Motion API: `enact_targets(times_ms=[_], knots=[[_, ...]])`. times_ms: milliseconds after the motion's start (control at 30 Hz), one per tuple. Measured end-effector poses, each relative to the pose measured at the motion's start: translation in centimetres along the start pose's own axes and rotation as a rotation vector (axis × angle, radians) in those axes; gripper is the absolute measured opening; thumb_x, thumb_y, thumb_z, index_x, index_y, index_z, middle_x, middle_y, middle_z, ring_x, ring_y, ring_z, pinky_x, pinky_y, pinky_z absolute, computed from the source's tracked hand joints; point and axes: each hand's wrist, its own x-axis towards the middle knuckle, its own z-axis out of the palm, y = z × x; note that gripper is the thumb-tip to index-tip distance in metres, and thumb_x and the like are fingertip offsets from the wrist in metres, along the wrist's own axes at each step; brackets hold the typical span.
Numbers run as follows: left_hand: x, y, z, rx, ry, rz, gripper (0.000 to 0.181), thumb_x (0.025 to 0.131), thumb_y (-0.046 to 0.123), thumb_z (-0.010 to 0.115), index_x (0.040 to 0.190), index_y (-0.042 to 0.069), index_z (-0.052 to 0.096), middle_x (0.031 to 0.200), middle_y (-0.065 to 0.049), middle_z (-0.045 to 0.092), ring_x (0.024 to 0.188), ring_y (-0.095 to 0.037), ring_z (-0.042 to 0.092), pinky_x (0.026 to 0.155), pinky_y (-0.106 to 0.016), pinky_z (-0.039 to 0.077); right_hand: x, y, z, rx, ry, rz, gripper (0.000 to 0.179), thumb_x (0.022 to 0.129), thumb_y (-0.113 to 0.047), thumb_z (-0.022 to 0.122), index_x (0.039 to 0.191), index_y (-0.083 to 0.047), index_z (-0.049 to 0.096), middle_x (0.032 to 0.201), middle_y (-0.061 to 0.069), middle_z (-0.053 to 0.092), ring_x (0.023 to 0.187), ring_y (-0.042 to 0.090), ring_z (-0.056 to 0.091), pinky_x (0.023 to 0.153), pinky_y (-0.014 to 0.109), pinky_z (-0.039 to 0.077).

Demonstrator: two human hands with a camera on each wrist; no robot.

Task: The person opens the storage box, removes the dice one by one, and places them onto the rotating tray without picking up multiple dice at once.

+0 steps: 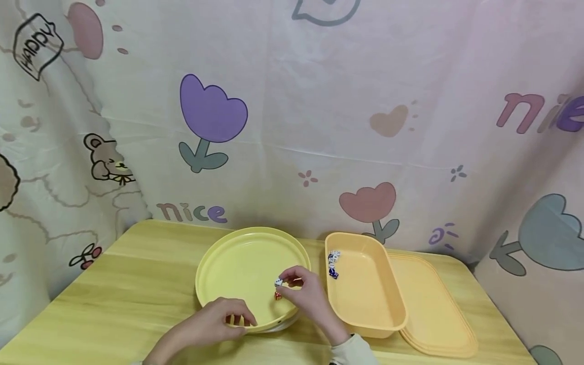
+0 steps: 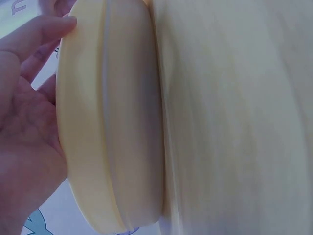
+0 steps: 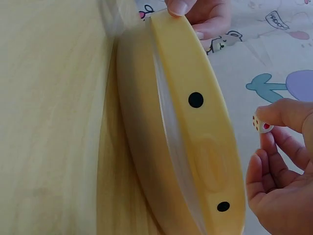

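My right hand [image 1: 306, 294] pinches a white die [image 1: 279, 282] between thumb and fingertips, over the right part of a round yellow tray-like top [image 1: 242, 258]. Red and darker pips show on the white die [image 3: 262, 124] in the right wrist view. Just below it in the head view is a red die [image 1: 278, 295]; whether the two touch I cannot tell. At the near rim, my left hand [image 1: 219, 318] holds the round container, its thumb on the outer wall [image 2: 83, 98] and its other fingers over the inside.
Right of the round container stands an orange rectangular box [image 1: 365, 284] with several white and blue dice [image 1: 333, 266] along its left side. An orange lid [image 1: 433, 304] lies beside it on the wooden table [image 1: 114, 289]. A printed curtain [image 1: 292, 101] hangs behind.
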Motion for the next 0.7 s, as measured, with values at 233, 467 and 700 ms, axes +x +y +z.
enact_targets(times_ms=[233, 467, 700], knots=[[-0.15, -0.08, 0.05, -0.012, 0.004, -0.009, 0.017, 0.083, 0.010, 0.063, 0.094, 0.022, 0.066, 0.087, 0.015, 0.059, 0.074, 0.001, 0.050, 0.059, -0.020, 0.044, -0.10, -0.01, 0.12, -0.027, -0.009, -0.020, 0.016, 0.075, 0.004, 0.067, 0.090, 0.006, 0.062, 0.086, 0.017, 0.061, 0.081, 0.033, 0.055, 0.074, 0.043, 0.047], [-0.12, 0.04, 0.02, -0.010, 0.007, 0.006, 0.019, 0.081, 0.007, 0.063, 0.094, 0.022, 0.066, 0.086, 0.015, 0.058, 0.074, 0.001, 0.050, 0.059, -0.020, 0.044, -0.13, -0.11, 0.02, -0.032, 0.019, -0.013, 0.014, 0.080, 0.005, 0.061, 0.094, 0.007, 0.062, 0.090, 0.018, 0.060, 0.082, 0.029, 0.056, 0.073, 0.034, 0.048], [-0.14, 0.03, 0.00, -0.024, 0.007, 0.018, 0.020, 0.082, 0.006, 0.062, 0.095, 0.021, 0.065, 0.087, 0.015, 0.058, 0.074, 0.001, 0.050, 0.059, -0.020, 0.044, -0.13, -0.23, -0.02, -0.044, 0.021, -0.024, 0.014, 0.080, 0.005, 0.061, 0.093, 0.008, 0.062, 0.091, 0.020, 0.060, 0.083, 0.030, 0.057, 0.073, 0.032, 0.048]])
